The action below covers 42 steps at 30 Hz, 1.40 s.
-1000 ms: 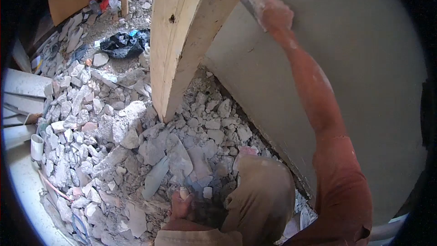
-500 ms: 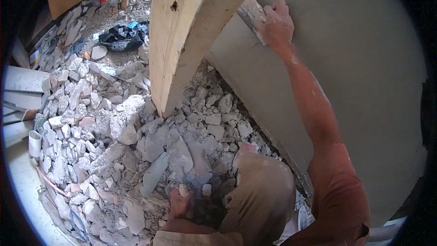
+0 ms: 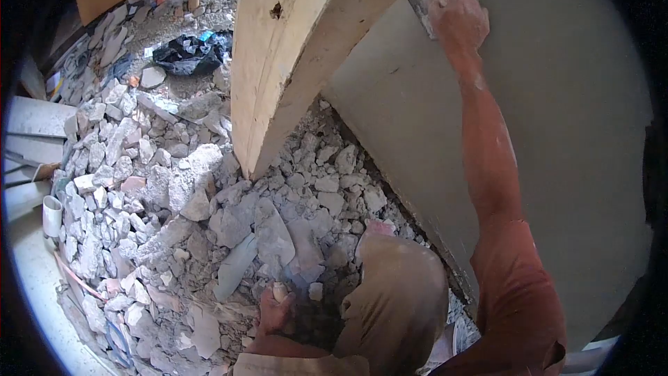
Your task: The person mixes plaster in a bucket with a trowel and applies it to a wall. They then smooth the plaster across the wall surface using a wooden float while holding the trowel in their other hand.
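Note:
My right hand (image 3: 462, 24) grips a mortar-smeared plastering float (image 3: 426, 1) and presses it against the grey plastered wall (image 3: 557, 132). The wooden beam partly hides the float's far end. Low in the view, my left hand (image 3: 276, 312) is closed around a short, light-coloured handle (image 3: 280, 292), whose rounded end shows above the fingers. What that handle belongs to cannot be made out. It is just above the rubble (image 3: 167, 216), close to my bent knee (image 3: 400, 285).
A thick wooden beam (image 3: 278, 63) slants up from the rubble in front of the wall. Behind it lies a black plastic bag (image 3: 191, 54). Pale boards (image 3: 38, 118) and a white pipe end (image 3: 52, 216) are at the left edge.
My right hand has slid the float up and to the right along the wall, with the arm stretched farther. My left hand has stayed in nearly the same place.

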### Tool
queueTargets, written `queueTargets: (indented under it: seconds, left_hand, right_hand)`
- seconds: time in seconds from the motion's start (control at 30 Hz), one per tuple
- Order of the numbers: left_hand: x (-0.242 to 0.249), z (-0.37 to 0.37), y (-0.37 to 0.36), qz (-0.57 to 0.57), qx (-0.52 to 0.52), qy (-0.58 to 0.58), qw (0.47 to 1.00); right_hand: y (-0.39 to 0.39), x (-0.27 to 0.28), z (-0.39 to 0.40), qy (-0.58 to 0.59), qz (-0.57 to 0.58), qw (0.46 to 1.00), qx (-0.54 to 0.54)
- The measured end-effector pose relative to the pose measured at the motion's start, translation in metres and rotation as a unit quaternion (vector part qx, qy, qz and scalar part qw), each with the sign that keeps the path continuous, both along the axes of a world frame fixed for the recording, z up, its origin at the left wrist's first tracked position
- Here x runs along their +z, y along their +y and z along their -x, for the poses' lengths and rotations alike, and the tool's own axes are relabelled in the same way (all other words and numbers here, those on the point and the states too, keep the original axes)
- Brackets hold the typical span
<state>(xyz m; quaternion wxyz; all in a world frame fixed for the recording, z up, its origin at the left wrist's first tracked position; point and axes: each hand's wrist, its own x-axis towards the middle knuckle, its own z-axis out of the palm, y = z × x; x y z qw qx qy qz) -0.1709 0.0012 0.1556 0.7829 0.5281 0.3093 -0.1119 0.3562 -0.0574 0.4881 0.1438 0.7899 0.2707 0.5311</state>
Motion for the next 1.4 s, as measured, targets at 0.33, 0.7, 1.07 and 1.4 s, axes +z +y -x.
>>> queueTargets:
  seconds: [0.33, 0.7, 1.07, 1.4]
  left_hand:
    - [-0.01, 0.003, -0.004, 0.062, 0.029, -0.003, 0.998]
    - [0.002, 0.0, 0.0, 0.103, 0.033, -0.028, 0.994]
    - [0.006, -0.005, 0.003, 0.029, -0.003, 0.004, 1.0]
    - [0.0, -0.004, 0.002, 0.023, -0.013, 0.03, 0.999]
  right_hand:
    - [0.026, -0.117, -0.004, 0.268, 0.022, 0.963, 0.005]
    - [0.008, -0.055, -0.004, 0.219, -0.033, 0.975, -0.015]
    - [-0.024, 0.023, 0.004, 0.056, -0.068, 0.996, 0.008]
    - [-0.041, -0.189, 0.066, 0.276, -0.037, 0.958, 0.067]
